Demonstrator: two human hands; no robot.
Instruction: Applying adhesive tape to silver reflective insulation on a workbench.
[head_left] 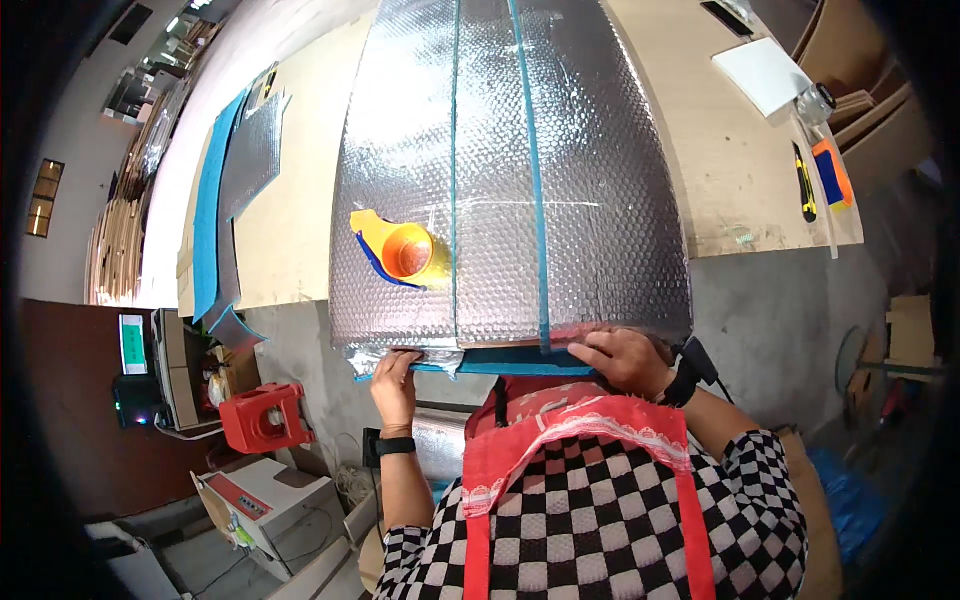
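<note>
Silver bubble-foil sheet [610, 230] covers the middle of the table, with two teal lines running lengthwise. At its near edge a teal-blue strip [505, 360] shows beneath, beside a crinkled piece of foil. My left hand [394, 390] pinches the crinkled foil edge [440, 358] on the left, fingertips on top. On the right, my right hand [630, 362] holds the near edge of the bubble-foil sheet, its fingers pointing left and the thumb hidden. A yellow tape dispenser [432, 268] with a blue part lies on the sheet, left of the middle.
On the table's right lie a yellow-and-black utility knife [804, 185], a white pad [762, 76] and an orange-and-blue item [830, 172]. Foil and blue strips [208, 215] lie on the left. A red plastic stool [265, 418] stands on the floor at lower left.
</note>
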